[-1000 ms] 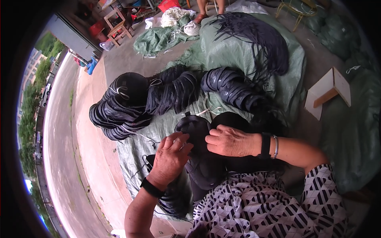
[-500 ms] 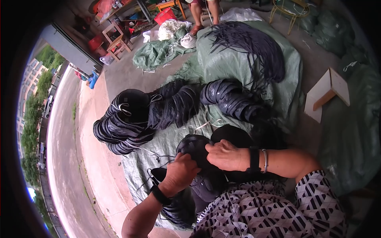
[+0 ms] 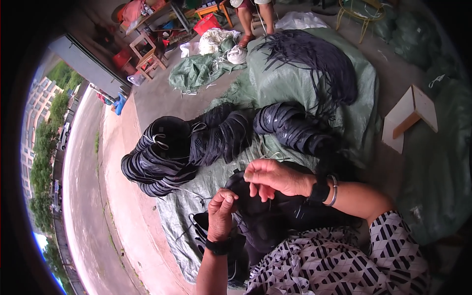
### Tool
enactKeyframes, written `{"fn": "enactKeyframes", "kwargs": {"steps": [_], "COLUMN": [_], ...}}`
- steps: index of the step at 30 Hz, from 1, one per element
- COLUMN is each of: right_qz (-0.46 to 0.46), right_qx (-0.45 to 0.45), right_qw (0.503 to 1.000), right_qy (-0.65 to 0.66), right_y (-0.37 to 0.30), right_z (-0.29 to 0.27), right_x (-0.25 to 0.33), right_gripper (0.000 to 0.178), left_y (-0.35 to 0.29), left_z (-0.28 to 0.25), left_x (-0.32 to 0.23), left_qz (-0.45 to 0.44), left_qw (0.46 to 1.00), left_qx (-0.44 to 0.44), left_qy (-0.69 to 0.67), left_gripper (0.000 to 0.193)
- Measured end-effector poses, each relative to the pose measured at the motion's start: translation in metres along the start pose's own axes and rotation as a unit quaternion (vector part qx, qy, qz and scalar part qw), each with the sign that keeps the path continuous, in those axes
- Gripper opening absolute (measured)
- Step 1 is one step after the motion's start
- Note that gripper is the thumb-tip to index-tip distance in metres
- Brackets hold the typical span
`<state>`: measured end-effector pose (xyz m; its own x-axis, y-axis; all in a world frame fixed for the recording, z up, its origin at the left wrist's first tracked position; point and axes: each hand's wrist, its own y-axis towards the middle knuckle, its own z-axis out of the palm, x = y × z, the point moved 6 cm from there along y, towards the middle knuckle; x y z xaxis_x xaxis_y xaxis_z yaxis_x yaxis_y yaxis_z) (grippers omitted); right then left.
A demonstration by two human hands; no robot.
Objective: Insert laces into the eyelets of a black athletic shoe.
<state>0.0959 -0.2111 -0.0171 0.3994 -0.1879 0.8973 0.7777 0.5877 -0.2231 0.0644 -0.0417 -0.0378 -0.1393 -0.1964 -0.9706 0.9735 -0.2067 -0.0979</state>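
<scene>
My left hand (image 3: 221,214) is raised at the left edge of a dark mesh fabric piece (image 3: 263,227) in my lap, its thumb and forefinger pinched together. Just right of it and a little higher, my right hand (image 3: 281,179) hovers over the same piece, thumb and forefinger meeting at the tips and the other fingers loosely curled. Anything thin in either pinch is too small to make out. More black pieces (image 3: 200,221) with thin cords lie beside my left wrist. Beyond my hands are bundles of nested black curved pieces (image 3: 160,162), tied with white cord (image 3: 160,141).
A green woven sheet (image 3: 172,216) lies under the bundles. Dark strips (image 3: 324,59) are heaped on a green covered pile ahead. An angled white board (image 3: 410,118) stands at right. A wooden chair (image 3: 146,55) and another person's legs (image 3: 253,22) are farther off.
My hands have lifted off the dark piece; the right one rose and its fingers loosened from a fist. My left forearm has swung to the right and stands more upright. The view shifted slightly.
</scene>
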Motion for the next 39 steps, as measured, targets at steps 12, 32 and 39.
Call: {"fn": "enactKeyframes", "kwargs": {"steps": [12, 32, 39], "right_qz": [-0.165, -0.262, -0.078], "right_qx": [0.083, -0.574, -0.216], "right_qw": [0.981, 0.749, 0.973], "right_qy": [0.064, 0.201, 0.017], "right_y": [-0.018, -0.265, -0.117], "right_z": [0.047, -0.308, -0.136], "right_x": [0.075, 0.010, -0.012], "right_gripper": [0.033, 0.014, 0.023], "left_y": [0.000, -0.098, -0.089], "left_z": [0.004, -0.234, -0.025], "left_x": [0.005, 0.008, -0.006], "left_qz": [0.000, 0.023, -0.037], "left_qw": [1.000, 0.873, 0.965], "left_qx": [-0.017, -0.406, -0.133], "left_qy": [0.008, -0.270, 0.223], "left_gripper": [0.024, 0.023, 0.046]}}
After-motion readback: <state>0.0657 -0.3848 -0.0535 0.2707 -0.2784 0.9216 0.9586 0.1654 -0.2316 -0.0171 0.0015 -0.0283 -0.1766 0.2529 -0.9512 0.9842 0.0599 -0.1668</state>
